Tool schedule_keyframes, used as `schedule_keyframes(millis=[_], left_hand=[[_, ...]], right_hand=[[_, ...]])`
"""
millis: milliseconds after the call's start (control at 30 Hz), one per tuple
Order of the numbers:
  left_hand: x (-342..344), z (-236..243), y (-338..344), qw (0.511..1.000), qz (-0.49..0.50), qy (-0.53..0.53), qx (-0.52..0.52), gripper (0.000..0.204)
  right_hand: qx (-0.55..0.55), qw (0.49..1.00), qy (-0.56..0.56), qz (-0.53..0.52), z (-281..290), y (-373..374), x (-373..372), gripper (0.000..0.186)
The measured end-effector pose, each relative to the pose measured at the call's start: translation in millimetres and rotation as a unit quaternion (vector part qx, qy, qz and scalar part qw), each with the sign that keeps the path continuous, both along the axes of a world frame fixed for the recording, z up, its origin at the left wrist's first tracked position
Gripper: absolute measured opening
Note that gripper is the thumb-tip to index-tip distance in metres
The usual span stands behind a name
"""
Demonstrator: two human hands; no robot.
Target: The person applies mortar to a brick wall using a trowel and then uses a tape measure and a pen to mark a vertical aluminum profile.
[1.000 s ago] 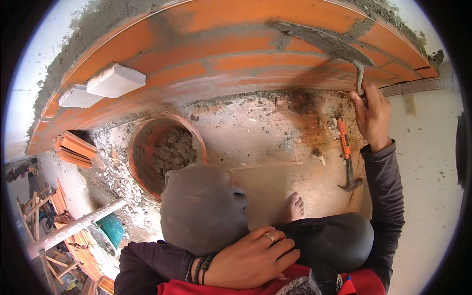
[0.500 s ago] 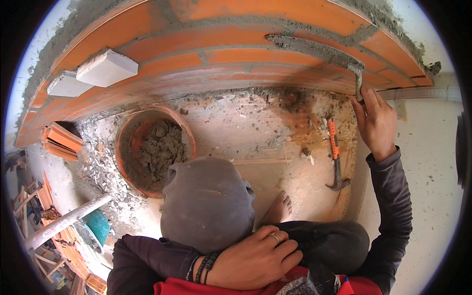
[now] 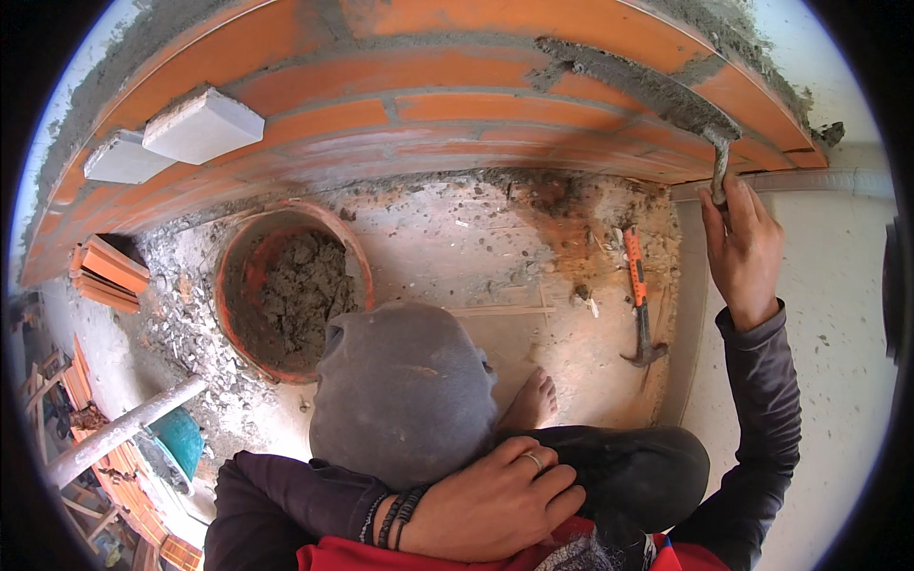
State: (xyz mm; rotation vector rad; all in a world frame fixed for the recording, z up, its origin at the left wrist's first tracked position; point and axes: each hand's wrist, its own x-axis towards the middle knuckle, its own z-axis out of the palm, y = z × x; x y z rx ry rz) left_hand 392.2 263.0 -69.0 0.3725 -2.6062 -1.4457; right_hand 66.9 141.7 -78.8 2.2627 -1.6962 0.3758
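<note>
Your right hand (image 3: 745,249) wraps round handle of mortar-coated trowel (image 3: 652,88), far right, against or just off brick wall (image 3: 428,76); contact hard to tell. Best hold wrist steady, tilt shallow, pressure even along mortar joints (image 3: 447,41). Your left hand (image 3: 495,500) rests near, fingers relaxed, pinching nothing.
</note>
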Motion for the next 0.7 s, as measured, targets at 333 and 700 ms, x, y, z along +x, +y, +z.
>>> schedule_keyframes(millis=[333,700], left_hand=[[1.8,1.7,3.0,1.0,-0.006,0.003,-0.003,0.032],[3.5,3.4,2.2,1.0,-0.004,-0.001,-0.004,0.031]], right_hand=[[0.027,0.998,0.053,-0.007,-2.0,1.3,3.1,0.023],[-0.011,0.999,0.054,-0.002,1.2,-0.8,11.3,0.021]])
